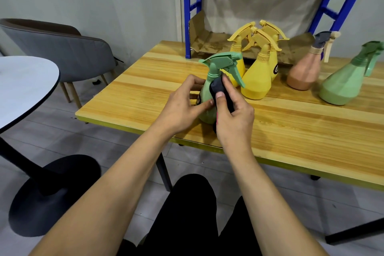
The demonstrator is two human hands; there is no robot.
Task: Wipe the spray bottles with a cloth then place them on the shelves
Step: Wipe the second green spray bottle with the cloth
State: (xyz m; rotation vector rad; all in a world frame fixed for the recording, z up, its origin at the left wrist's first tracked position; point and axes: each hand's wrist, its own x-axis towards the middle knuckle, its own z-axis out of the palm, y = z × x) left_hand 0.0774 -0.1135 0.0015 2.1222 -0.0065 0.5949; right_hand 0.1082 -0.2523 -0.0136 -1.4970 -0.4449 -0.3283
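Wiping grip, seen from above. My left hand point(182, 108) wraps the body of the green spray bottle point(207, 88), fingers behind and thumb across the front. This steadies it upright and leaves the side facing my other hand bare for rubbing. My right hand point(232, 118) pinches a folded dark cloth point(218, 87) and presses it against the bottle's shoulder just under the trigger, the thumb bearing on the fold. The bottle stands between both palms at the near edge of the table point(291, 122). Whether its base touches the wood, I cannot tell.

Beyond the grip wait three yellow bottles point(257, 77). Farther off to the right of it are a pink bottle point(303, 72) and a second green bottle point(342, 85). Behind these rises the blue shelf point(188, 16), lined with cardboard point(209, 43). I judge this to be the wiping step, with shelving not yet begun.
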